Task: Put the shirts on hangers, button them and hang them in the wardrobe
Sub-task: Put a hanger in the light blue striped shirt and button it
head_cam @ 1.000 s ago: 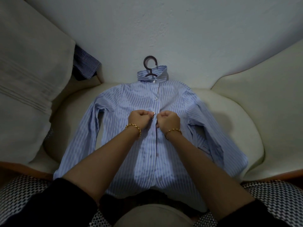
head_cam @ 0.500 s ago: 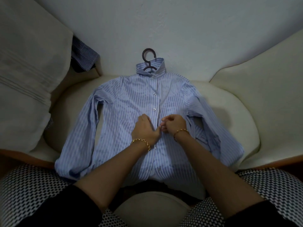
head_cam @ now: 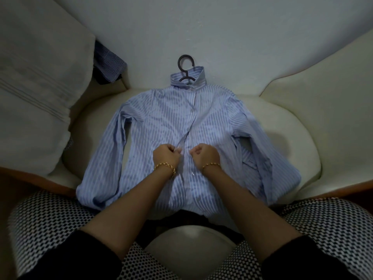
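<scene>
A cream cushioned seat holds a blue striped shirt lying flat, front up, collar toward the wall, upper buttons closed. At mid-chest the left hand and right hand, fingers curled, each pinch an edge of the front opening, just apart. A dark hanger pokes its hook out of the collar. Gold bracelets circle both wrists

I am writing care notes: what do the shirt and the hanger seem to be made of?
The shirt looks like thin woven cloth, probably cotton, matte: soft creases, fine blue-white stripes. The hanger is probably dark moulded plastic, dull: a thick, rounded hook.
</scene>
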